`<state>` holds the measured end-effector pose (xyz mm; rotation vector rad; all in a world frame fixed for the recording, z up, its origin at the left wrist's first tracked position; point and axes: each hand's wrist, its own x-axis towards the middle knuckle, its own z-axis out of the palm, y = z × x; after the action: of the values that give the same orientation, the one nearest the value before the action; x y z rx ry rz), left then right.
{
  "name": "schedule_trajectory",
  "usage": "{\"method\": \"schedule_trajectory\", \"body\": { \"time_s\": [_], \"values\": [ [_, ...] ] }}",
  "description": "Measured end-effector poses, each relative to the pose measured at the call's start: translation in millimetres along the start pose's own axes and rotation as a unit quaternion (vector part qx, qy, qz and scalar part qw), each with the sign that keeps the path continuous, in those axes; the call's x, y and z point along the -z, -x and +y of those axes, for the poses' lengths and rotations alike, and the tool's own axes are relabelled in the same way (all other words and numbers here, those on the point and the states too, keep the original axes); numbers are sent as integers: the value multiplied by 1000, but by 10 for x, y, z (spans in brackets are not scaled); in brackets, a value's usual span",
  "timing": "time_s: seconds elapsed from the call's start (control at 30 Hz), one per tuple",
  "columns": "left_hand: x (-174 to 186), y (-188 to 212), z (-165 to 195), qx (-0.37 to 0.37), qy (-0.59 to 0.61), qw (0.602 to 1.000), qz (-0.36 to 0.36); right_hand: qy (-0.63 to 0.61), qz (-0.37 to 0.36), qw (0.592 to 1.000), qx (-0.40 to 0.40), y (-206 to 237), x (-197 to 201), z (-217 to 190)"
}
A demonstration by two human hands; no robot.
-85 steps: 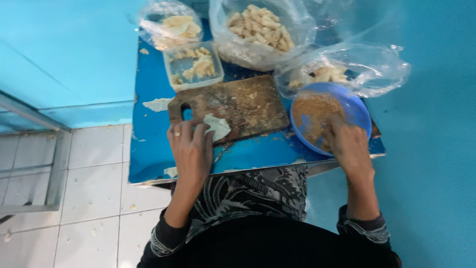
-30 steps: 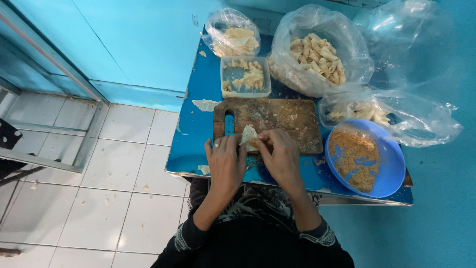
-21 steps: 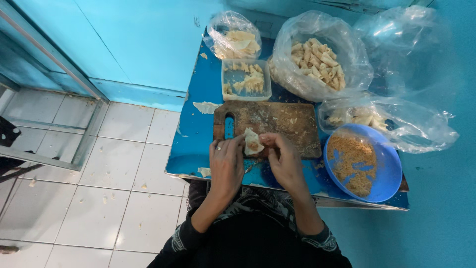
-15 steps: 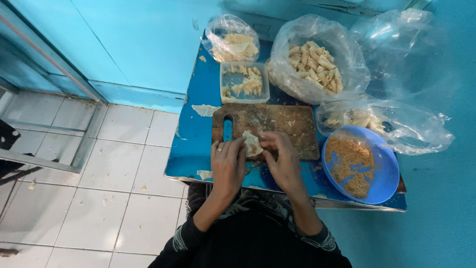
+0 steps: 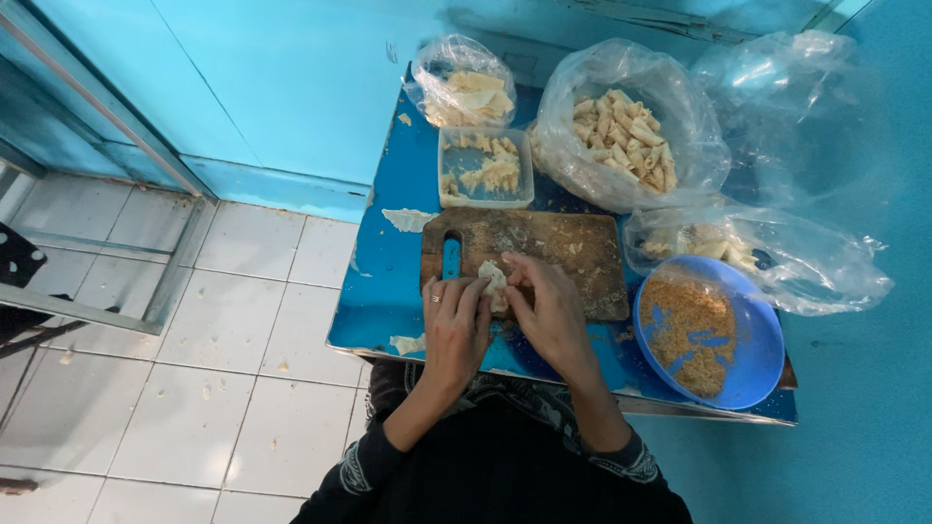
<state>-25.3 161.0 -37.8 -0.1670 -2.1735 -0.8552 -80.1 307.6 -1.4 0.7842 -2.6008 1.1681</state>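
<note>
Two hands, left hand [image 5: 454, 325] and right hand [image 5: 549, 312], fingers clenched together around pale wrapper [image 5: 494, 284] over wooden board [image 5: 544, 254]. Board flat on blue bench [image 5: 383, 291], beside blue bowl [image 5: 752, 364] of crumbs.

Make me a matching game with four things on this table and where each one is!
Things:
1. wrapper
2. bowl
3. tub
4. board

Places:
A. at the table's right edge, with brown crumbs inside
B. under both hands, in the middle of the table
C. pinched between the fingers of both hands
D. behind the board, between two plastic bags

Pairs: 1-C, 2-A, 3-D, 4-B
</note>
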Motion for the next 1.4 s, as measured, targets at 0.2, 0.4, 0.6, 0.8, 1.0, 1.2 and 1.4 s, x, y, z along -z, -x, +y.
{"method": "schedule_trajectory", "body": {
  "time_s": [0.2, 0.4, 0.6, 0.8, 1.0, 1.2, 1.4],
  "values": [
    [17, -4, -20, 0, -4, 1000, -4, -2, 1, 999, -34, -35, -82, -18],
    [66, 8, -30, 7, 4, 1000, -20, -55, -13, 990, -133, -69, -92, 9],
    [78, 7, -41, 6, 0, 1000, -20, -53, -4, 992, -118, -52, -60, -9],
    [91, -3, -35, 9, 5, 1000, -21, -83, -20, 991, -104, -67, -77, -60],
    [89, 2, -49, 8, 2, 1000, -27, -61, -16, 991, -122, -53, -119, -27],
    [75, 21, -66, 11, -3, 1000, -27, -100, 0, 981, -169, 0, -119, 92],
    [69, 22, -63, 15, 0, 1000, -23, -219, 3, 966, -136, 170, -119, 163]
  ]
}}
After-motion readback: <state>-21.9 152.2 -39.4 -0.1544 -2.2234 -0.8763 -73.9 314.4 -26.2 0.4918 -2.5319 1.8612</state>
